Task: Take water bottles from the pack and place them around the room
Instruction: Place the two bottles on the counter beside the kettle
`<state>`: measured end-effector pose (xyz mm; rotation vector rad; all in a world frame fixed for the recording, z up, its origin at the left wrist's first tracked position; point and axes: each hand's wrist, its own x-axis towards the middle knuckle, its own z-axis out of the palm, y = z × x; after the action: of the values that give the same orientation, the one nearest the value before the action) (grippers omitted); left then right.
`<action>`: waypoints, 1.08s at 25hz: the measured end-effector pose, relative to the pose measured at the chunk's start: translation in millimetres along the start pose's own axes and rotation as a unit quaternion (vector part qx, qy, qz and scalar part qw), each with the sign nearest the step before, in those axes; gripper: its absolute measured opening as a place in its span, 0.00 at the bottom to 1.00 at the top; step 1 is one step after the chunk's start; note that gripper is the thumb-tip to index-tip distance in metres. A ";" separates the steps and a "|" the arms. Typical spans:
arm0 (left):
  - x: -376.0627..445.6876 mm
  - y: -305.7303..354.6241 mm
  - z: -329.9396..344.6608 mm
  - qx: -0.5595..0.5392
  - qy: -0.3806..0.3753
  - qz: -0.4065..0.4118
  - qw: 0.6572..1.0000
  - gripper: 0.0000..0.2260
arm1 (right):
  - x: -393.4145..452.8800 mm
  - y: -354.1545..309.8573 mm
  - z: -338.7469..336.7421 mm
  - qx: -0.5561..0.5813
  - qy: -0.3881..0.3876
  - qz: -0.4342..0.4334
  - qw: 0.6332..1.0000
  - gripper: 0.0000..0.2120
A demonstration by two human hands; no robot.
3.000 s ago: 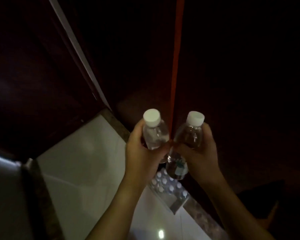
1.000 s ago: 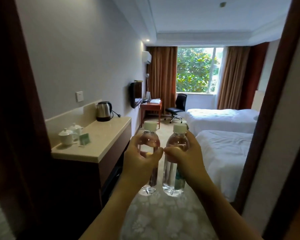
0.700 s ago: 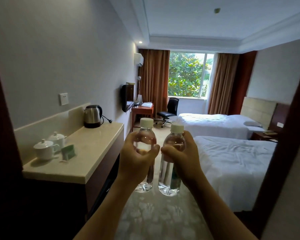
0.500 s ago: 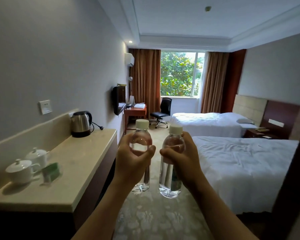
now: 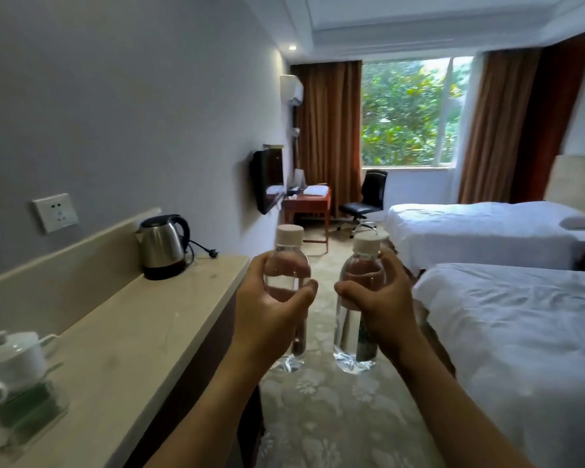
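Two clear water bottles with white caps are held upright in front of me, above the carpet. My left hand [image 5: 271, 312] grips the left bottle [image 5: 288, 261] around its middle. My right hand [image 5: 382, 305] grips the right bottle [image 5: 362, 265], which shows a green label low on its side. A small gap separates the two bottles. The left bottle hangs just off the right edge of the beige counter [image 5: 142, 332]. The pack is out of view.
On the counter stand a steel kettle [image 5: 163, 246] with its cord, white lidded cups [image 5: 12, 358] and a green card. Two white beds [image 5: 527, 332] fill the right. A patterned carpet aisle [image 5: 321, 417] leads to a desk [image 5: 306, 201], office chair and window.
I have walked from the dark entry into the room, alongside the counter. Both hands still hold the bottles, which have drawn slightly apart.
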<state>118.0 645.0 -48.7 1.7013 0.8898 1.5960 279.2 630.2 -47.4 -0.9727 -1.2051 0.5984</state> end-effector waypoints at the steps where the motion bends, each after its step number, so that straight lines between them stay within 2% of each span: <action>1: 21.4 -8.0 0.0 0.009 0.020 -0.005 1.000 0.17 | 26.6 13.3 5.2 0.005 -0.017 0.000 1.000 0.21; 4: 73.0 -33.6 -19.5 0.029 0.098 -0.025 0.994 0.15 | 90.2 48.8 31.0 0.007 -0.099 -0.011 0.995 0.23; 8: 115.3 -61.7 -67.4 0.084 0.182 -0.021 0.979 0.13 | 146.6 91.1 87.6 0.035 -0.165 -0.006 0.986 0.23; 14: 163.3 -135.2 -148.6 0.169 0.293 -0.014 0.941 0.16 | 213.9 152.8 211.5 0.069 -0.247 -0.036 0.966 0.20; 19: 216.2 -196.6 -211.5 0.187 0.389 -0.027 0.902 0.20 | 267.9 205.9 327.5 0.113 -0.329 -0.048 0.936 0.17; 22: 231.0 -228.2 -241.3 0.206 0.423 -0.044 0.881 0.22 | 285.8 233.3 386.5 0.148 -0.376 -0.053 0.913 0.17; 27: 215.8 -279.4 -271.5 0.223 0.477 -0.123 0.841 0.26 | 275.2 277.9 466.7 0.160 -0.458 -0.037 0.873 0.21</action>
<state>-159.8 981.6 -137.4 0.8717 1.9979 2.1629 -58.3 1130.5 -128.8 -0.3203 -1.8792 1.2295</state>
